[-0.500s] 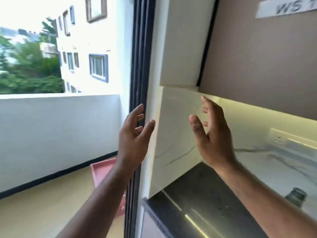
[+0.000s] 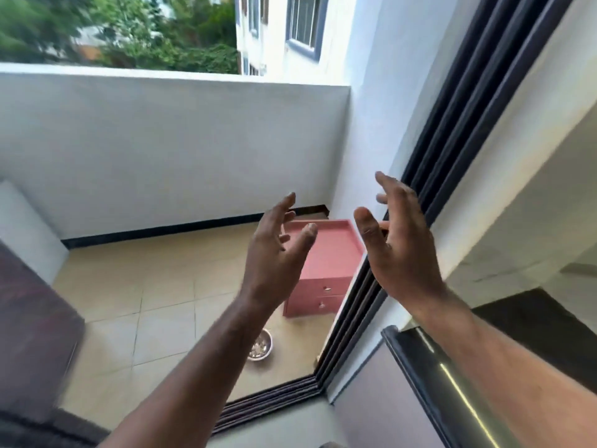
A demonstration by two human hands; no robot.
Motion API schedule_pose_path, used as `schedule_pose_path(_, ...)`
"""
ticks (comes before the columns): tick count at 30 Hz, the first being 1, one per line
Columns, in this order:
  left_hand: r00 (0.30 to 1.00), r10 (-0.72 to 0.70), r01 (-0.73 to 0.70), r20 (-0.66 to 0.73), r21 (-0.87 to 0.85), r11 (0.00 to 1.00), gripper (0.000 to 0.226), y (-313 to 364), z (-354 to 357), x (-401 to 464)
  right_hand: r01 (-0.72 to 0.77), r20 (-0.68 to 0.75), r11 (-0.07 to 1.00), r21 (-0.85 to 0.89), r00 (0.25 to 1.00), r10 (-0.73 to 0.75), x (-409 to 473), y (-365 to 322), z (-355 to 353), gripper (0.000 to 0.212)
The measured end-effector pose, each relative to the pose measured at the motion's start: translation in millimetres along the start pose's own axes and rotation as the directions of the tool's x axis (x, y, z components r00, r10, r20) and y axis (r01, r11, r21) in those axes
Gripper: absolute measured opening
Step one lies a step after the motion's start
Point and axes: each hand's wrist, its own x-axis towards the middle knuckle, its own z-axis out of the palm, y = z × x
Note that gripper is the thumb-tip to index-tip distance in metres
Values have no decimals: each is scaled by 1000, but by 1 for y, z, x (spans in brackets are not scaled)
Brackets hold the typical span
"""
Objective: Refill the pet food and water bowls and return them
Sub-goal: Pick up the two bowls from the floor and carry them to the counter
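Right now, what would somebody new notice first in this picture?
Probably the two empty hands, left hand and right hand, raised open in the middle. Behind them a pink drawer cabinet stands on the balcony floor by the sliding door track, with a pet food bowl on the tiles below.

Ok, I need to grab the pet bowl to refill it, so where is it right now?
The bowl sits on the tiled balcony floor, low in the head view, just in front of the pink drawer cabinet and partly hidden behind the left forearm.
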Motion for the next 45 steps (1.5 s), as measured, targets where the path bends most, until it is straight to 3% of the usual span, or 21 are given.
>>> schedule_pose_path(8, 982, -175, 183, -71, 127, 975, 70, -116, -52, 56, -124, 212, 992, -14, 969, 124, 26, 42, 155, 75)
schedule_pose_path(14, 912, -390, 408, -127, 182, 895, 67, -226, -80, 67, -321, 380, 943, -84, 865, 328, 9, 99, 255, 80)
schedule_pose_path(21, 718, -666, 696, -203, 202, 689, 63, -396, -104, 49, -463, 521, 863, -201, 695, 495, -33, 175, 384, 76)
schedule_pose_path(30, 466, -847, 884, -256, 97, 457, 61, -649, -78, -23, -554, 656, 758, -344, 435, 616, -155, 292, 582, 71)
schedule_pose_path(35, 350, -897, 936, -270, 77, 342, 57, -782, -50, -87, -586, 669, 670, -456, 271, 692, -248, 358, 670, 69)
schedule_pose_path(41, 252, -878, 968, -407, 126, 219, 67, -908, -40, -140, -599, 600, 561, -571, 161, 784, -336, 433, 757, 82)
schedule_pose_path(45, 232, -851, 970, -472, 171, 170, 71, -968, -42, -164, -639, 545, 475, -605, 102, 832, -370, 470, 805, 71)
